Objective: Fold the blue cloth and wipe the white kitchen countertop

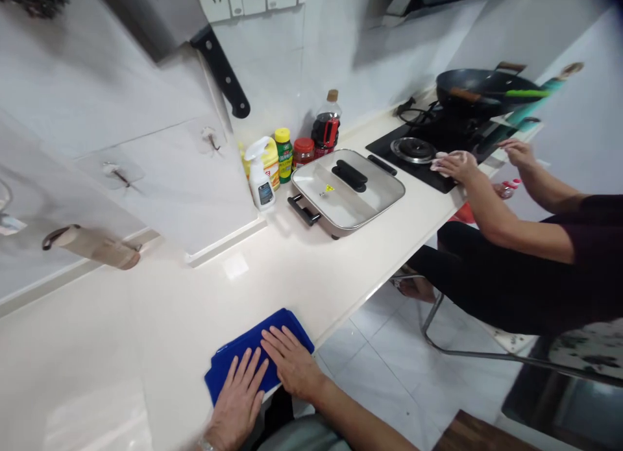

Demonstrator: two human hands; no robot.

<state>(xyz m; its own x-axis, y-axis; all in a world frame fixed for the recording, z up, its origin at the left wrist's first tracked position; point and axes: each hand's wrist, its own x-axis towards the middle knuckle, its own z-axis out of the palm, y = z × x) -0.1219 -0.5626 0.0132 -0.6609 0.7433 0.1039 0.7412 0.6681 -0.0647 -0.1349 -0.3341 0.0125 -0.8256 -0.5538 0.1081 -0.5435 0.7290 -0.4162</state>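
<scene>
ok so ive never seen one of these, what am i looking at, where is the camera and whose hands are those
There is no machine here: the two hands nearest us are a person's own, bare. The single picture comes from a camera worn on that person's head, looking forward and down. The left hand and right hand rest on a blue sheet, gripping nothing. The sheet lies on a pale counter. Farther along are a lidded pan, a spray bottle, a hob and a wok. Another person's hand holds a pale cloth.
</scene>
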